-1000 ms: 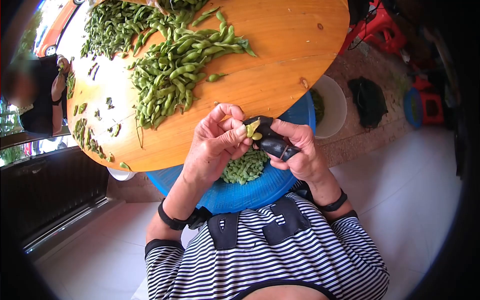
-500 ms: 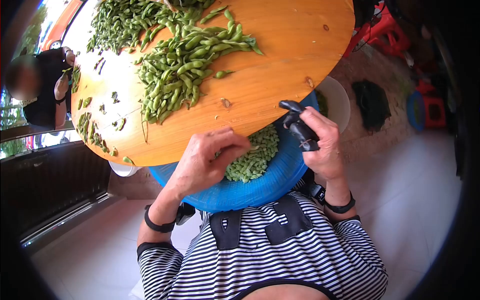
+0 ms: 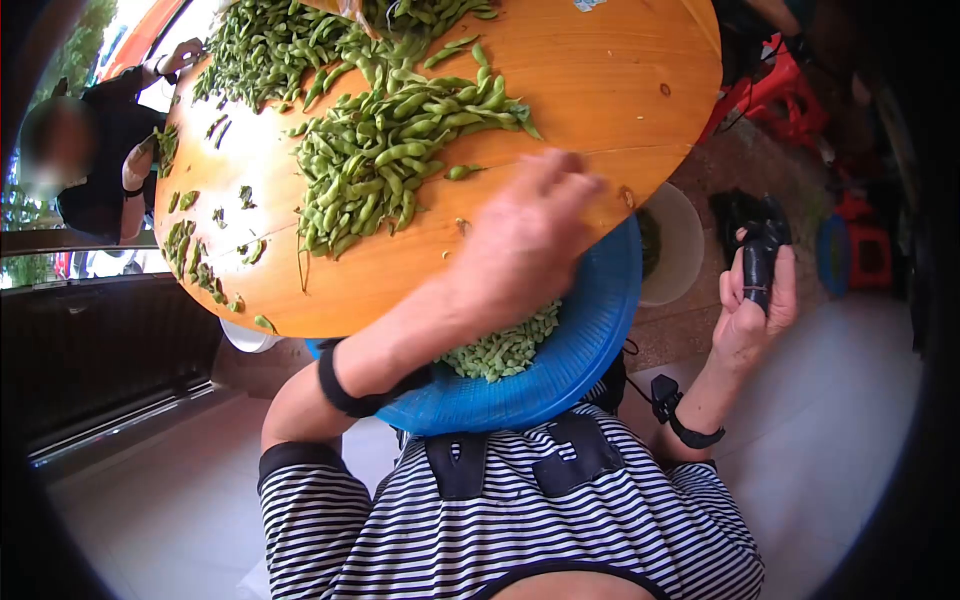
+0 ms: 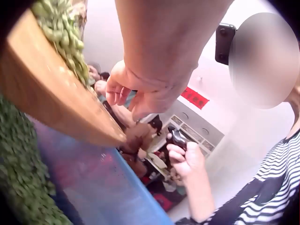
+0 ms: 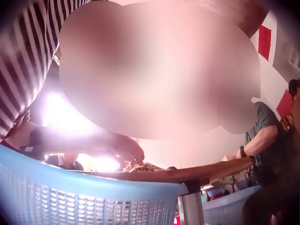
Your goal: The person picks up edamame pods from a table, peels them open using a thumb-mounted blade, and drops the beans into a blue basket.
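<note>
My left hand (image 3: 525, 230), blurred, reaches across the table edge (image 3: 640, 150), to the right of a heap of green pods (image 3: 365, 160). In the left wrist view that hand (image 4: 143, 96) hangs with loosely bent fingers, and nothing shows in them. Raised off to the right, my right hand (image 3: 750, 320) has glossy black coverings (image 3: 758, 280) on some fingers, one bound by a thin band; no pod is visible in it. Under my left forearm, pale green beans (image 3: 505, 350) lie in a blue basket (image 3: 590, 345).
More pods (image 3: 265, 50) and scattered scraps (image 3: 185, 255) lie on the round wooden table. Another person (image 3: 115, 150) sits at its left side. A white bucket (image 3: 675, 245) stands beyond the basket, with a red stool (image 3: 775, 100) farther right.
My hands have moved apart: the left went from the basket up over the table edge, the right swung outward to the right. The yellowish pod held between them earlier is out of sight.
</note>
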Demonstrator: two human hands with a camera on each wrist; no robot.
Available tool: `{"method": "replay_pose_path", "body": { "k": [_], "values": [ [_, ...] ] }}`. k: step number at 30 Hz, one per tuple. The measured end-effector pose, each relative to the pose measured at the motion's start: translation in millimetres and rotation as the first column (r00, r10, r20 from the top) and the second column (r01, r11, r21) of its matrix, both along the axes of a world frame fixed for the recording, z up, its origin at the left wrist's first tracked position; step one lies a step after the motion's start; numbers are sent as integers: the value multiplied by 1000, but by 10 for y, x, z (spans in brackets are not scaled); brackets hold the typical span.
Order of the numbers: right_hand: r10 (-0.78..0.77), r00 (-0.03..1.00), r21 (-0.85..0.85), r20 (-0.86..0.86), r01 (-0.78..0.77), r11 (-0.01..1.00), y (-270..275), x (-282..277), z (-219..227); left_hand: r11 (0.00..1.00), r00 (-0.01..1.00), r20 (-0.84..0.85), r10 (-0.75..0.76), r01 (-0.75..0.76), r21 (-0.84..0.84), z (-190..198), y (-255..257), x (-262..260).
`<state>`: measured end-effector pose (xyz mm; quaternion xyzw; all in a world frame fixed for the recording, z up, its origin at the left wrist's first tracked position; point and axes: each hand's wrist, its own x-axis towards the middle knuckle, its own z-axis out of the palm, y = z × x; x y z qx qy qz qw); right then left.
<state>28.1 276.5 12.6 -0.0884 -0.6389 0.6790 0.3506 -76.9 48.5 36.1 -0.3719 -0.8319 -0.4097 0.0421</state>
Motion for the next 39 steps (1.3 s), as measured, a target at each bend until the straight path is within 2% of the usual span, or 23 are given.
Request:
{"method": "replay_pose_path", "body": {
  "k": [2,4,5,8,9,10,11,12,13,14,15,16,17,18,19,21,24,28,30,34,36,37,39],
  "values": [
    [15,996,-83,-92,-22,996,-31,5,-60,971,974,-174,144,-173,-165,-8,-336,-157],
    [82,976,71,201,-98,993,-76,27,-80,913,948,-89,306,-319,-255,45,-519,-201],
    [107,975,-25,194,-104,994,-184,-14,-44,914,949,-90,304,-317,-255,22,-579,-226],
    [173,905,93,389,-226,970,-387,-110,96,892,956,-93,278,-293,-345,-119,-669,-294],
    [150,908,219,391,-251,943,-487,-176,123,893,958,-125,260,-288,-346,-142,-662,-309],
    [210,885,237,416,-328,915,-523,-206,93,895,958,-156,242,-282,-344,-150,-649,-318],
    [262,869,223,421,-379,898,-593,-236,57,899,958,-159,240,-281,-337,-141,-638,-305],
    [312,849,207,425,-427,880,-669,-264,38,951,975,-92,200,-216,-222,-123,-633,-271],
    [389,787,105,479,-491,865,-723,-258,38,983,988,-28,149,-151,-104,-96,-628,-224],
    [466,714,-4,522,-544,839,-780,-246,41,984,989,-25,144,-146,-102,-46,-610,-150],
    [574,657,-140,489,-590,795,-848,-260,118,980,930,334,152,-185,68,53,-568,-49],
    [722,578,-376,380,-617,691,-880,-260,114,937,758,647,81,-278,209,112,-546,43],
    [776,567,-506,276,-601,619,-938,-250,106,901,690,724,3,-317,298,119,-554,111],
    [813,559,-621,163,-582,525,-992,-243,98,900,689,725,8,-321,296,107,-567,164],
    [816,555,-622,162,-584,521,-1018,-254,106,865,645,762,-61,-346,363,79,-584,210],
    [880,472,-764,52,-549,340,-1045,-282,127,809,591,794,-143,-392,438,15,-612,281],
    [896,443,-792,24,-539,288,-1059,-296,114,808,650,756,-71,-407,426,-43,-637,348],
    [902,431,-804,17,-531,269,-1070,-285,134,805,748,663,23,-407,432,-101,-587,417],
    [871,488,-795,59,-504,337,-1104,-274,183,840,825,562,64,-348,415,-121,-582,430],
    [880,475,-733,21,-591,336,-1036,-242,-27,811,775,631,-15,-360,461,-112,-584,449],
    [892,452,-690,26,-637,343,-1012,-236,-67,712,486,820,-303,-456,534,-138,-633,419],
    [890,455,-693,27,-633,345,-1005,-239,-76,633,333,825,-456,-531,564,-135,-629,415],
    [898,440,-717,20,-620,320,-997,-233,-91,606,272,819,-505,-565,560,-203,-612,437]
  ]
}}
